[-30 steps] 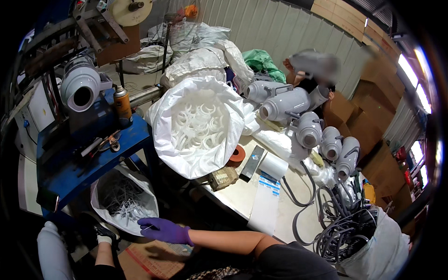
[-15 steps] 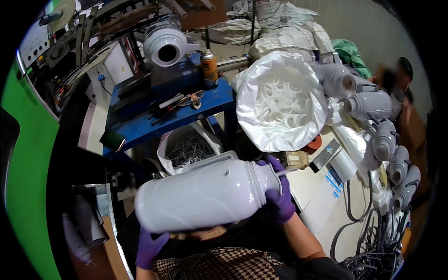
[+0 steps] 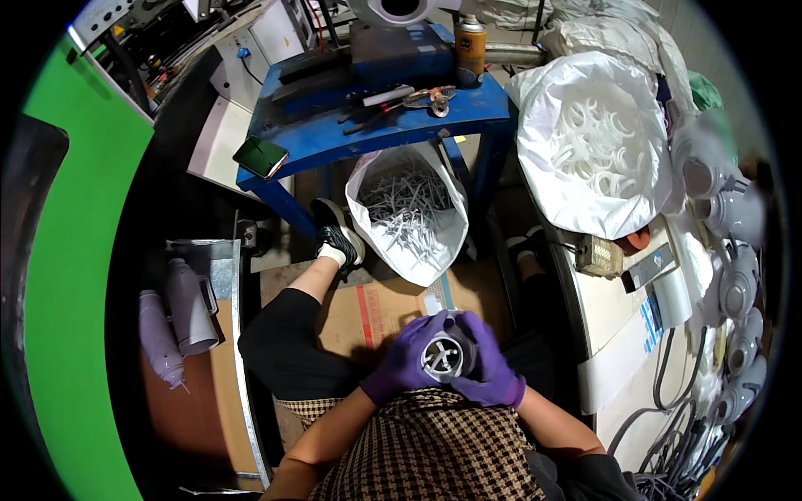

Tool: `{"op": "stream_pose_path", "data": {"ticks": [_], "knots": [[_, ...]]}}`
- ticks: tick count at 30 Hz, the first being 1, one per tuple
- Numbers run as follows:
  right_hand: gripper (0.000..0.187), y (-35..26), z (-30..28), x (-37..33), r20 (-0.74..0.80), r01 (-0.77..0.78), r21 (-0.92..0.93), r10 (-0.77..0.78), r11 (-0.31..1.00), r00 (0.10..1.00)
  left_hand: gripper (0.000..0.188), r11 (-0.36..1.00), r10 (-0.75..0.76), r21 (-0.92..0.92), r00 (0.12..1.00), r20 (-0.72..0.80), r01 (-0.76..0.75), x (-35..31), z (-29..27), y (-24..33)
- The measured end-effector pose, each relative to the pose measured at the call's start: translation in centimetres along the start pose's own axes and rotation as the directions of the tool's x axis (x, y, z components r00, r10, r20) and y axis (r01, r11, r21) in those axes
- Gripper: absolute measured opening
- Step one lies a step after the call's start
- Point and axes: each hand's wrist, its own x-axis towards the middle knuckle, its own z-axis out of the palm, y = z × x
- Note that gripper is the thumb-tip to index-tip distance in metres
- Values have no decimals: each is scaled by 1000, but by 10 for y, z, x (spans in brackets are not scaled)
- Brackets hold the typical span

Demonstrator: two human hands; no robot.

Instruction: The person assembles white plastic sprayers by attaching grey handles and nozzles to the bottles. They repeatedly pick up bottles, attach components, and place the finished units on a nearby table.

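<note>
In my lap, a light grey plastic flask casing (image 3: 473, 355) is held with its round mouth facing up toward me. White crossed pieces (image 3: 442, 357) show inside that mouth; what they are I cannot make out. My left hand (image 3: 404, 361), in a purple glove, is wrapped round the left side of the casing near the mouth. The purple-gloved right hand (image 3: 491, 372) closes round the other side. Between them, the hands and the mouth hide most of the casing's body.
A white sack of sprue scraps (image 3: 409, 209) stands ahead, under the blue workbench (image 3: 401, 125). To the right, a larger sack holds translucent rings (image 3: 597, 150). Several grey casings (image 3: 739, 280) line the far right. Two more casings (image 3: 190, 309) lie in a bin at the left.
The casing went from lying sideways across my lap to mouth up. My left hand moved from its base to the mouth end. The view has also shifted downward and left.
</note>
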Motion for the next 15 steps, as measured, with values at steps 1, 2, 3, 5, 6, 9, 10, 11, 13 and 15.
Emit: {"op": "stream_pose_path", "data": {"ticks": [1, 2, 3, 5, 6, 9, 10, 11, 13, 15], "knots": [[86, -6, -9, -5, -37, 48, -262, -60, 964, 998, 108, 998, -46, 44, 999, -7, 47, 0, -4, 3], [77, -14, -18, -9, -57, 80, -510, -127, 856, 990, 112, 992, -88, 89, 996, -15, 89, 4, -8, 11], [54, -22, -24, -9, 5, 85, -487, -94, 869, 996, 121, 986, -134, 95, 988, -74, 140, 11, -12, 19], [51, -23, -18, -12, 146, 162, -672, -86, 723, 986, 115, 995, -21, 91, 992, -121, 33, 21, -16, 29], [51, -40, -5, -8, 134, 122, -785, -26, 608, 991, 112, 995, 36, 95, 989, -144, -23, 24, -17, 31], [54, -31, 10, 2, 83, 28, -882, 96, 470, 992, 109, 987, 102, 143, 978, -180, -76, 29, -15, 42], [54, -26, 12, 4, 76, 6, -890, 136, 456, 988, 108, 984, 114, 158, 973, -201, -82, 31, -16, 47], [56, -21, 17, 5, 72, -19, -896, 185, 444, 980, 97, 981, 109, 182, 974, -199, -73, 31, -20, 54], [53, -10, 15, 3, 141, 12, -880, 238, 475, 961, 90, 964, 116, 254, 981, -156, -73, 29, -17, 51], [47, -9, 14, 9, 156, 6, -889, 290, 459, 944, 77, 945, 122, 320, 981, -151, -69, 33, -22, 54]]}}
